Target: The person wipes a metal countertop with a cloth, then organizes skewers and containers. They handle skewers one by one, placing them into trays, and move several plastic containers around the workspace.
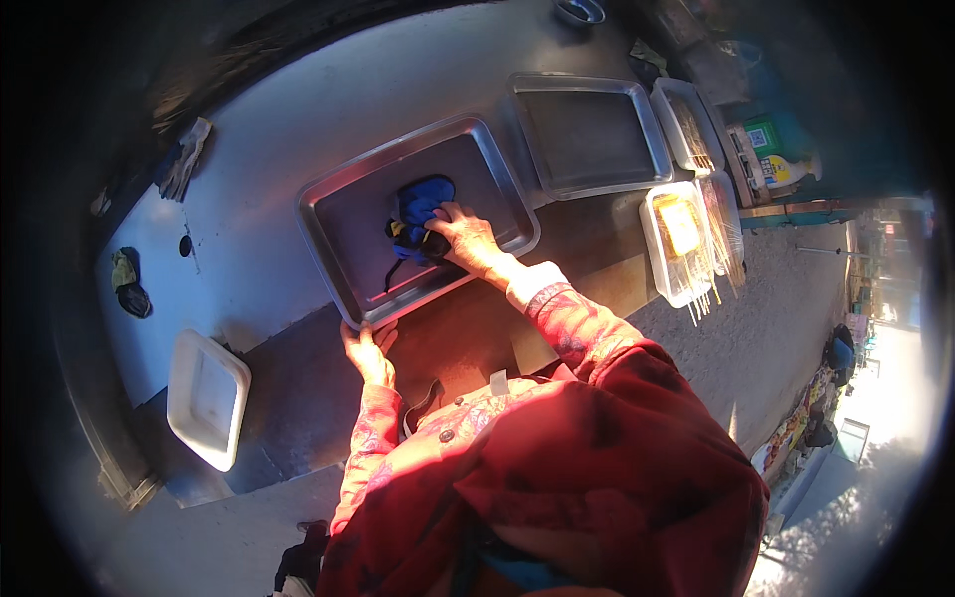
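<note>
A rectangular metal tray (pixel 418 298) lies on the table before me. My right hand (pixel 462 237) is closed on a bunched blue and black cloth item (pixel 421 205), which rests on the tray's floor; it has a yellow patch and a dark strap or cord at its lower left. At the tray's near left corner is my left hand (pixel 368 351), its fingers on the rim and the thumb side partly hidden. Sunlight falls across both sleeves and the tray's near edge.
A second metal tray (pixel 664 160) lies right of the first, beside plastic containers (pixel 675 287) with thin sticks. A white plastic tub (pixel 240 399) stands at left. Gloves (pixel 186 160) and a dark and green cloth (pixel 130 283) lie farther left. A metal bowl (pixel 582 11) sits at the far edge.
</note>
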Demonstrator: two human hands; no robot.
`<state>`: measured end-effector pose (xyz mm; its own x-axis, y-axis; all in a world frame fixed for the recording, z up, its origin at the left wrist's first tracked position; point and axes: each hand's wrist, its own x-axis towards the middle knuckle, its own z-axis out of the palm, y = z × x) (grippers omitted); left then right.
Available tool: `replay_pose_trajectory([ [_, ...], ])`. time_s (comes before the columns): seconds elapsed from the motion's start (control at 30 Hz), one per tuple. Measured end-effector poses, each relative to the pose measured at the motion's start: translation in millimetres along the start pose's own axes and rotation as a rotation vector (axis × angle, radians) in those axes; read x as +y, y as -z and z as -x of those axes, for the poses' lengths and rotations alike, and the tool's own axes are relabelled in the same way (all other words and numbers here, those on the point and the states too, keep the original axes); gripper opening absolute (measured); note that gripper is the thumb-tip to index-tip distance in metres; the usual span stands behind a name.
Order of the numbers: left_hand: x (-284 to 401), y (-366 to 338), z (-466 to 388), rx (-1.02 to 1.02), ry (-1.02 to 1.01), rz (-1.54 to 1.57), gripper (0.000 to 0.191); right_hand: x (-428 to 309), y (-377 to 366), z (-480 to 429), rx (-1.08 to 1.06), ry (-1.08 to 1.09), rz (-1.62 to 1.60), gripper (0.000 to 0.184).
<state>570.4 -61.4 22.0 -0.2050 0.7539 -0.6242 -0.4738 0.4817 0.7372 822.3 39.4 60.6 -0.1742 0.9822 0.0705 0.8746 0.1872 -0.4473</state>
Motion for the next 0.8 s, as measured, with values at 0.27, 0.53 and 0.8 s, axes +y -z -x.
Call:
replay_pose_trajectory([
  [0.27,8,11,38,-0.127,0.169,-0.107,0.046,123,151,0,0.270,-0.391,-1.095,0.037],
  [0.53,12,-183,74,-0.490,-0.387,-0.437,0.038,366,214,29,0.278,-0.702,0.090,0.061],
  [0.8,-38,-369,-24,-0.400,-0.869,-1.160,0.068,342,195,-6,0.077,-0.872,0.214,0.109],
])
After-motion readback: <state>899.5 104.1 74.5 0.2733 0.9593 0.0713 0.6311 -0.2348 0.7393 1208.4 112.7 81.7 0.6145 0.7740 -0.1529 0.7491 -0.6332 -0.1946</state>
